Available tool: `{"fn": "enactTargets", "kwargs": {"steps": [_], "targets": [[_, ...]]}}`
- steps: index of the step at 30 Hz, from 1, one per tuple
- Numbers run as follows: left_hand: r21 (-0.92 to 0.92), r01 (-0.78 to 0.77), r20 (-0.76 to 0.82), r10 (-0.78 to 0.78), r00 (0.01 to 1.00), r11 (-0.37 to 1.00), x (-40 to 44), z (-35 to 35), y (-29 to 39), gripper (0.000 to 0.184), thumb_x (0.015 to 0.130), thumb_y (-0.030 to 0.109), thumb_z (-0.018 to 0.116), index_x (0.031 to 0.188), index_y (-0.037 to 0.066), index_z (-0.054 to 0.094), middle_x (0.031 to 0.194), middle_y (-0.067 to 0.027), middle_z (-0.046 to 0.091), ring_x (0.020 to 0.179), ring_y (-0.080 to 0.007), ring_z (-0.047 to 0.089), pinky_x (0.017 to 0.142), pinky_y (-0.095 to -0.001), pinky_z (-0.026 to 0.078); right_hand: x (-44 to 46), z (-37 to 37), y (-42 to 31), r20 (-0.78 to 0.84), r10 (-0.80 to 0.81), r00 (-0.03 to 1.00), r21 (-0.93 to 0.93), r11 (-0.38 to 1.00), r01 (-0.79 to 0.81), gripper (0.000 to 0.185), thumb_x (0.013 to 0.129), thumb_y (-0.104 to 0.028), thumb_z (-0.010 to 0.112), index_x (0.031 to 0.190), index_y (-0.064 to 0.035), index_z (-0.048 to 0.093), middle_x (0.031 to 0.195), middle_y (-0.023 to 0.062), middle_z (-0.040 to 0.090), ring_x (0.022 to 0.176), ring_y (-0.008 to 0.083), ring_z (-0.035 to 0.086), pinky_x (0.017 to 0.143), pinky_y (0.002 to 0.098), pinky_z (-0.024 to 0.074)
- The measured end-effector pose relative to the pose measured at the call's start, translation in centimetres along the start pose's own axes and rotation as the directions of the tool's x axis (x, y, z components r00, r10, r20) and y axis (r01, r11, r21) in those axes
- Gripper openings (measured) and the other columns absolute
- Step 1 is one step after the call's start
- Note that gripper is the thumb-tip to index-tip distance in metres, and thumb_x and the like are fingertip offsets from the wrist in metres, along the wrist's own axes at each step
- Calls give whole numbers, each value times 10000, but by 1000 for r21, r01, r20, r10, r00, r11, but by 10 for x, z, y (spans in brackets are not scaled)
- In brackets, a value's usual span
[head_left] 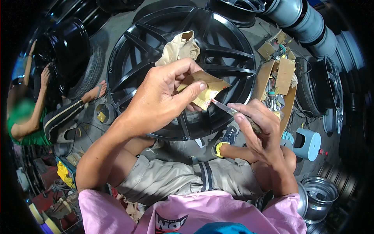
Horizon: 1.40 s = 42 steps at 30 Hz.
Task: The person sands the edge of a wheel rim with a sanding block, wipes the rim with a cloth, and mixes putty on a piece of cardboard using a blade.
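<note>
My left hand (165,90) grips a bent piece of brown card (212,82) between thumb and fingers. A pale yellow paste with a small red streak (212,99) lies on the card's lower part. My right hand (259,126) is closed around a narrow flat-bladed knife (224,107); its tip touches or nearly touches the paste. The handle is mostly hidden by my fingers. Beneath both hands lies a large black alloy wheel (230,52) with paired spokes. A crumpled beige sheet of paper or cloth (177,50) rests on it, just beyond my left hand.
On the left another person (29,117) sits by a glossy black wheel (62,54) and a tyre (91,74). A cardboard box (286,74) of tools stands right, near a light blue stool (309,144). Silver rims (319,33) line the upper right; a small bucket (104,114) sits left.
</note>
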<state>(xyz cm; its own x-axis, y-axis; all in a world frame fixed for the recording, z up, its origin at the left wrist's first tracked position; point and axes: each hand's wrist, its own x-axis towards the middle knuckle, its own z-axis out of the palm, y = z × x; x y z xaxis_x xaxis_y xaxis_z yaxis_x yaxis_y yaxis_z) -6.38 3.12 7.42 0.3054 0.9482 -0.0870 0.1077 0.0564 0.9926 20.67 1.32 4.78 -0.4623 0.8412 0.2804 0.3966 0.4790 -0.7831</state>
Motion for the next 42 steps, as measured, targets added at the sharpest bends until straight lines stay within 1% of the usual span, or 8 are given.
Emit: {"fn": "enactTargets", "kwargs": {"steps": [10, 13, 15, 21, 28, 33, 37, 42], "targets": [[24, -32, 11, 32, 999, 999, -1, 3, -4, 182, 1065, 44, 664, 1213, -61, 658, 1092, -106, 729, 927, -123, 725, 725, -274, 632, -1, -1, 1, 172, 104, 980, 101, 987, -122, 218, 986, -41, 732, 1188, 18, 789, 796, 93, 635, 688, 169, 583, 616, 332, 445], [49, -18, -18, 19, 1000, 999, 3, -4, -5, 187, 1067, 63, 671, 1209, -57, 658, 1088, -107, 729, 900, -115, 720, 702, -262, 618, -2, 0, 5, 125, 97, 987, 153, 981, -116, 236, 979, -44, 736, 1204, -1, 794, 827, 92, 648, 727, 159, 599, 638, 318, 459], [13, -33, -33, 33, 999, 999, 4, -5, -9, 210, 1070, 92, 680, 1215, -57, 648, 1062, -105, 734, 885, -120, 729, 688, -264, 621, 0, 0, 7, -10, -10, 1000, 76, 997, 11, 269, 956, -29, 752, 1221, -18, 799, 899, 97, 661, 773, 164, 616, 672, 304, 483], [-235, 39, 42, -30, 999, 971, 5, -1, -5, 285, 1070, 137, 696, 1258, -68, 631, 1067, -130, 744, 842, -166, 761, 687, -286, 640, -1, 5, 3, -41, -50, 998, 9, 999, 50, 372, 896, 5, 803, 1263, -57, 797, 965, 104, 647, 808, 177, 629, 708, 311, 520], [-225, 44, 31, -38, 999, 973, 7, -7, -7, 342, 1071, 142, 695, 1327, -72, 621, 1082, -136, 739, 836, -161, 751, 698, -283, 639, -4, 5, 3, -74, -61, 995, -50, 997, 57, 448, 849, 45, 831, 1279, -74, 794, 953, 101, 637, 805, 184, 631, 694, 314, 519], [95, -69, -65, 76, 995, 993, 2, -1, -5, 235, 1069, 43, 657, 1267, -78, 622, 1110, -117, 717, 946, -135, 729, 771, -286, 638, -2, 4, 6, -103, -95, 990, -118, 990, 83, 427, 861, 20, 836, 1271, -97, 804, 941, 84, 629, 803, 176, 622, 680, 305, 500], [147, -125, -34, 131, 991, 981, 2, 3, -5, 190, 1064, -3, 633, 1236, -83, 623, 1101, -116, 716, 964, -133, 725, 814, -273, 627, -3, 8, 0, -29, 16, 999, -79, 997, -18, 404, 878, -2, 834, 1266, -115, 814, 940, 77, 630, 796, 166, 620, 680, 302, 493], [257, -140, -39, 155, 987, 956, 0, 0, -4, 155, 1059, -18, 628, 1200, -83, 639, 1081, -108, 722, 980, -123, 722, 823, -272, 611, -1, 6, 5, -60, -20, 998, -51, 999, 17, 392, 888, -11, 828, 1267, -109, 813, 931, 81, 628, 775, 163, 617, 670, 306, 486]]}}
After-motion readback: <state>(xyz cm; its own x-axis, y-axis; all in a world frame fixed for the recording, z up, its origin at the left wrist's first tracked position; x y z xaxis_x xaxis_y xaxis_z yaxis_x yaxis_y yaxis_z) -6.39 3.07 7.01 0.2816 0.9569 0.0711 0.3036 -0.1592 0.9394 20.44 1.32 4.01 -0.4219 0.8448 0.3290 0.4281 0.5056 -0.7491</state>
